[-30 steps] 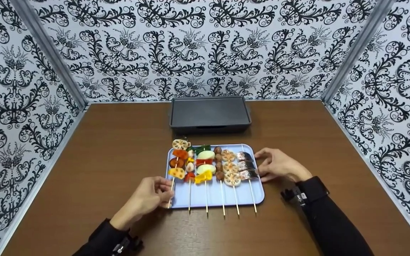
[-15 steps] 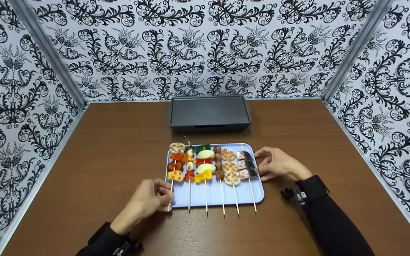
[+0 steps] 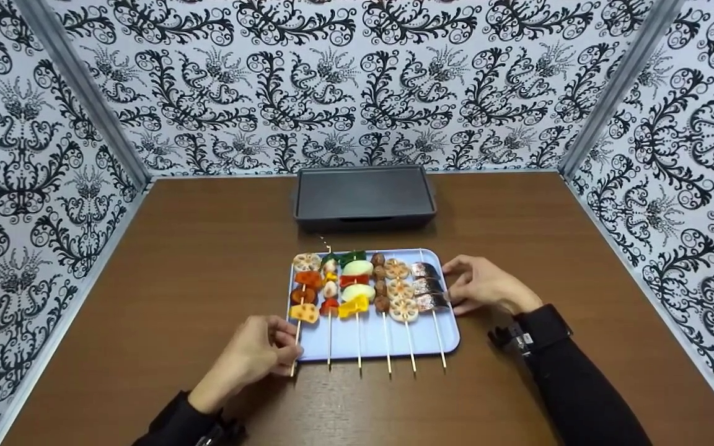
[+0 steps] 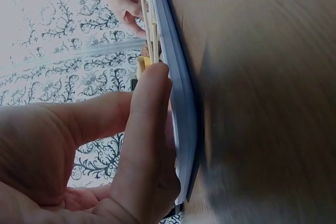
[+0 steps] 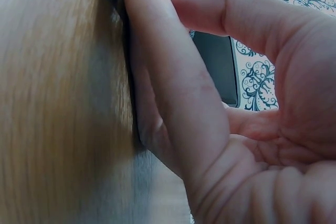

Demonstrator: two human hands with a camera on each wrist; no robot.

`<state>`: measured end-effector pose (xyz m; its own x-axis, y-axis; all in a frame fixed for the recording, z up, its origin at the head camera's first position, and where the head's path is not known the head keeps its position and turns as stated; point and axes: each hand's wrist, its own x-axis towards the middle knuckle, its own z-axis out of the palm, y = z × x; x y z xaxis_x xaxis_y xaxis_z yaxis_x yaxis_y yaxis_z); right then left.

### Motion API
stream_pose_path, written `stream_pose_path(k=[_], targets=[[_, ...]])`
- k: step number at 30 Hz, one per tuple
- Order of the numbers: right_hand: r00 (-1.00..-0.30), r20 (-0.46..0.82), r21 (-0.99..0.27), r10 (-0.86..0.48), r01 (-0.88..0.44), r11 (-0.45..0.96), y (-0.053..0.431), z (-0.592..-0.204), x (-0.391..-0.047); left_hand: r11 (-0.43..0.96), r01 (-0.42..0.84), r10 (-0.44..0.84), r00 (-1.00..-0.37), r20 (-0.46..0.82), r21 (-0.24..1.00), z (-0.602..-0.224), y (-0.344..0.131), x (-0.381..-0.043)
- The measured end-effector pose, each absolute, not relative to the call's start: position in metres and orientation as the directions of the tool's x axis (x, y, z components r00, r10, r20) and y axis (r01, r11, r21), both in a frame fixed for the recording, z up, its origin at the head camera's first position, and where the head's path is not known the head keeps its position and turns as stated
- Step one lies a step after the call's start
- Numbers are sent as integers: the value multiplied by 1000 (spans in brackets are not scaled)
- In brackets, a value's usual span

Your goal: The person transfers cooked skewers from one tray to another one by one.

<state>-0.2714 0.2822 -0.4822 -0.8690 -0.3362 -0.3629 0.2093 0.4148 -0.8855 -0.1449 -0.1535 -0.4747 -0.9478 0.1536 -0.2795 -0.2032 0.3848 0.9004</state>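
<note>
In the head view a pale lavender tray (image 3: 332, 344) bears several skewers of vegetables, meatballs and fish pieces, side by side with sticks toward the person. My left hand (image 3: 261, 347) pinches the stick of the leftmost skewer (image 3: 304, 313), threaded with lotus root, orange and yellow pieces, at the tray's left front corner. Its pieces lie along the tray's left edge. My right hand (image 3: 487, 287) holds the tray's right rim, fingers curled beside the fish skewer (image 3: 428, 286). In the left wrist view the thumb and fingers (image 4: 144, 129) cover most of the pinched stick.
Behind the tray a dark grey griddle (image 3: 366, 192) stands near the back wall. The brown wooden table (image 3: 196, 248) is bounded at the back and sides by black-and-white patterned walls (image 3: 357, 93). Stick ends overhang the tray's front edge.
The leftmost skewer has come toward the person and slightly left, its top lotus slice now lower at the tray's back left corner. My left hand moved slightly with it; the right hand stays at the rim.
</note>
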Motion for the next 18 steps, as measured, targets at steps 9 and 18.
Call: stream_pose_path(k=[9, 18], targets=[[-863, -372, -888, -343, 222, 403, 277, -482, -272, 404, -234, 181, -927, -328, 884, -472, -159, -147], [-861, -376, -887, -343, 227, 401, 274, -482, -274, 456, -181, 201, -933, -299, 872, -469, -165, -150]])
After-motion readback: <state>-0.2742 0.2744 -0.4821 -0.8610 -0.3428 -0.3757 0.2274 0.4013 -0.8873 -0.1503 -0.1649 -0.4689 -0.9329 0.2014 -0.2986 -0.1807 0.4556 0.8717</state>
